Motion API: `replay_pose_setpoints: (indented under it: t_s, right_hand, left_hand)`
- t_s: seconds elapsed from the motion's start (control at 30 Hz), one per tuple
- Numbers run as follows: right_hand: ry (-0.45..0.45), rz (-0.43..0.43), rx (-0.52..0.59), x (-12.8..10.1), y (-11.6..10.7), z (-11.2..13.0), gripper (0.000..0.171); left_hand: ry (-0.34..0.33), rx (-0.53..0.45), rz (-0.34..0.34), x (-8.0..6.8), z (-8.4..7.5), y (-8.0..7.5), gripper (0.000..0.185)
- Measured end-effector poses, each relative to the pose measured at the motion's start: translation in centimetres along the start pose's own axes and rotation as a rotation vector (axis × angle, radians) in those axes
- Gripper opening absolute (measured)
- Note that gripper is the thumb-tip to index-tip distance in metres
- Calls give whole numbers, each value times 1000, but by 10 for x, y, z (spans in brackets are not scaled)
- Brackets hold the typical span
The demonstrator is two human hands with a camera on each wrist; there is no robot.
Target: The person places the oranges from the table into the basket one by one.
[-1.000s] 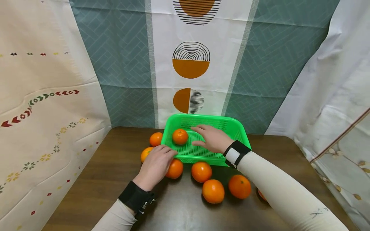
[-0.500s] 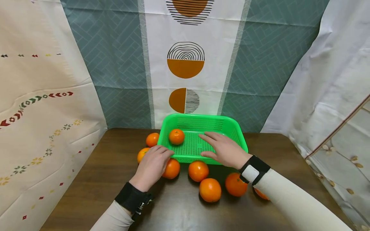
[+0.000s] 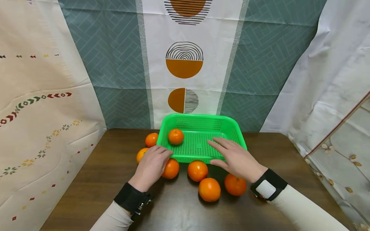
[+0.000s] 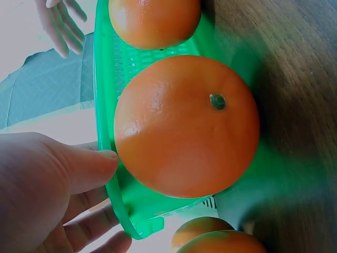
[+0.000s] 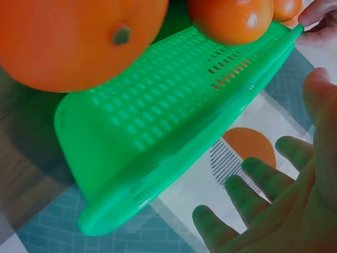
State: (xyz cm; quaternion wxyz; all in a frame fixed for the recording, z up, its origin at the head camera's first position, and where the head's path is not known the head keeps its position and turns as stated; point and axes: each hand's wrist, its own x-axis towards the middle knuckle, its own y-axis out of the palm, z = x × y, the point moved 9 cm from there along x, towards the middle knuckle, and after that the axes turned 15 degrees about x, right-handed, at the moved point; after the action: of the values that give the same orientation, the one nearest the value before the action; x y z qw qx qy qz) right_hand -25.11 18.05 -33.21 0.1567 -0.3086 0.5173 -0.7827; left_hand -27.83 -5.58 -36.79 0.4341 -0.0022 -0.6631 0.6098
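A green plastic basket [image 3: 228, 128] stands at the table's far middle with one orange [image 3: 175, 136] in its left part. My left hand [image 3: 152, 164] lies with fairly straight fingers on the basket's front left rim [image 4: 103, 105], above a large orange [image 4: 187, 126] that sits on the table against the basket. My right hand [image 3: 235, 157] hovers open, fingers spread, over the front right rim [image 5: 174, 116] and holds nothing. Several more oranges lie on the table: two left of the basket [image 3: 151, 139] [image 3: 140, 154] and three in front [image 3: 198, 170] [image 3: 209, 189] [image 3: 235, 184].
The dark wooden table [image 3: 95, 179] is closed in by patterned cloth hangings [image 3: 185, 64] at the back and on both sides. Bare tabletop shows at the near left and at the right of the basket [image 3: 277, 154].
My right hand has drawn back from the middle of the basket to its front right rim. The left hand and the oranges have stayed in place.
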Motion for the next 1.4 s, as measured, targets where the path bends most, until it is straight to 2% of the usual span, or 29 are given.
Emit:
replay_pose_setpoints:
  t_s: [0.17, 0.37, 0.63, 0.8, 0.97, 1.4]
  right_hand:
    - [37, -17, -16, -13, -2, -7, 73]
    - [31, -55, -40, -26, -3, -11, 76]
    - [89, -74, -41, -51, -5, -13, 76]
    - [134, -71, -35, -72, -6, -16, 74]
    - [128, -96, -53, -88, -8, -14, 74]
    - [213, -146, -49, -128, -7, -18, 81]
  left_hand:
    - [1, 3, -1, -1, 0, 3, 20]
    - [1, -4, 11, 0, 0, 5, 21]
    - [5, -1, -25, -1, 1, 2, 21]
    - [1, 4, -8, 0, 1, 3, 20]
    - [1, 6, 10, 0, 1, 5, 20]
    - [5, -2, 3, 1, 1, 5, 21]
